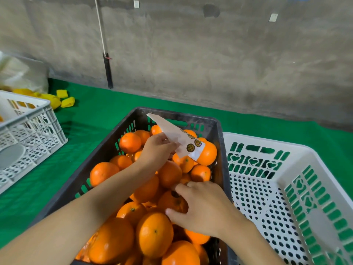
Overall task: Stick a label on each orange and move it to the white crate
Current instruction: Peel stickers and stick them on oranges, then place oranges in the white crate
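A black crate (107, 150) in the middle holds several oranges (154, 234). My left hand (158, 148) pinches a white strip of label backing (177, 138) above the crate's far end; two round yellow-and-black labels (193, 145) sit near the strip's lower end. My right hand (200, 207) grips one orange (172, 201) in the pile, fingers curled over its top and thumb at its near side; a dark round label shows on that orange by my fingertips. The white crate (286, 169) stands right beside the black one, with no oranges visible in it.
Green cloth (91, 115) covers the table. Another white crate (28, 127) stands at the left edge. Yellow scraps (65, 100) lie behind it near a pale bag. A grey concrete wall runs along the back.
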Motion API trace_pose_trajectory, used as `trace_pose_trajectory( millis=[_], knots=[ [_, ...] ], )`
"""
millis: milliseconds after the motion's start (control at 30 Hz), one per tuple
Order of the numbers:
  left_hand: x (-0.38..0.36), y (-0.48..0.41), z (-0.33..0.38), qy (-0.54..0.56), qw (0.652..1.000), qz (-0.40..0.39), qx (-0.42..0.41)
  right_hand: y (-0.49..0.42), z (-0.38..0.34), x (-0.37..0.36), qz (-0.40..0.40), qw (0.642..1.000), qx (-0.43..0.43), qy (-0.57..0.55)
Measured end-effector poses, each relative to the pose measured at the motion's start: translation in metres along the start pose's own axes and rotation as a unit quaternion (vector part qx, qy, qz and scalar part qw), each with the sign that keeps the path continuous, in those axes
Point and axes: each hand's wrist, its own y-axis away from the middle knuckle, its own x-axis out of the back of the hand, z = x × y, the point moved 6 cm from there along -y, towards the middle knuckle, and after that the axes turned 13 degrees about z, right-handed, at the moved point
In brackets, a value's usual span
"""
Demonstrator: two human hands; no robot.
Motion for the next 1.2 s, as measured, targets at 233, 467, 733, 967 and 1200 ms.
trace_pose_trajectory(
  millis=[233, 467, 733, 967, 1200],
  knots=[
    [0.001, -0.001, -0.002, 0.036, 0.998, 0.013, 0.046, 0.009, 0.011, -0.014, -0.117, 0.993, 0.010, -0.005],
    [0.005, 0.001, -0.002, 0.139, 0.985, -0.005, 0.105, 0.008, 0.008, 0.006, -0.022, 0.999, 0.032, -0.032],
    [0.006, 0.006, -0.002, 0.200, 0.967, -0.014, 0.156, 0.018, 0.095, 0.076, 0.243, 0.921, -0.296, -0.071],
    [-0.001, 0.006, -0.002, 0.097, 0.988, -0.048, 0.113, 0.060, 0.166, 0.030, -0.066, 0.868, -0.485, 0.085],
    [-0.009, 0.008, -0.003, 0.149, 0.976, -0.106, 0.117, 0.071, 0.168, -0.021, -0.260, 0.856, -0.432, 0.113]
  ],
)
